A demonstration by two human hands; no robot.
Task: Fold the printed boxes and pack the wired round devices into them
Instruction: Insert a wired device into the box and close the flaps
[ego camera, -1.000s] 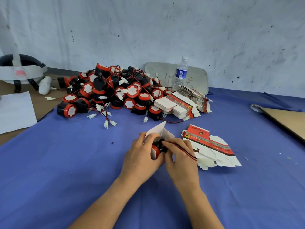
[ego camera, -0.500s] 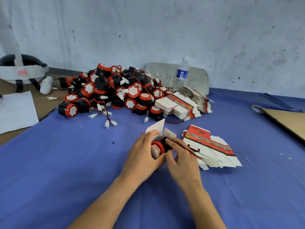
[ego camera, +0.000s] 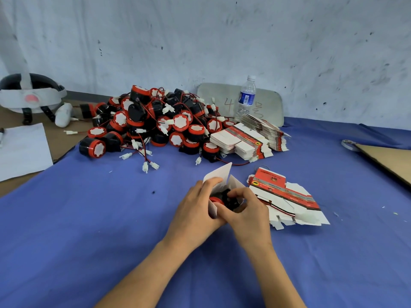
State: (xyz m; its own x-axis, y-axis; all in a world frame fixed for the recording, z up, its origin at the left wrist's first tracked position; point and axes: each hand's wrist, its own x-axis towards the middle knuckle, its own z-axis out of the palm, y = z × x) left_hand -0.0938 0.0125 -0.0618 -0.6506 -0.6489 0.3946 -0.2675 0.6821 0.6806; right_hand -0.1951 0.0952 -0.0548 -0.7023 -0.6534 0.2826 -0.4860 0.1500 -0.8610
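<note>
Blue cloth covers the surface, where a heap of round devices and flat printed boxes wait within reach. The left hand wraps its fingers round an opened box, likely to steady its mouth, while the right hand pinches one red-and-black device in curled fingers, half inside, its wire trailing right.

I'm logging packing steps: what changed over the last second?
The right hand moved from pinching at the wire end to curling its fingers over the device, now tucked deeper into the box. The left hand grips the box as before; the device pile and flat boxes lie unchanged.
</note>
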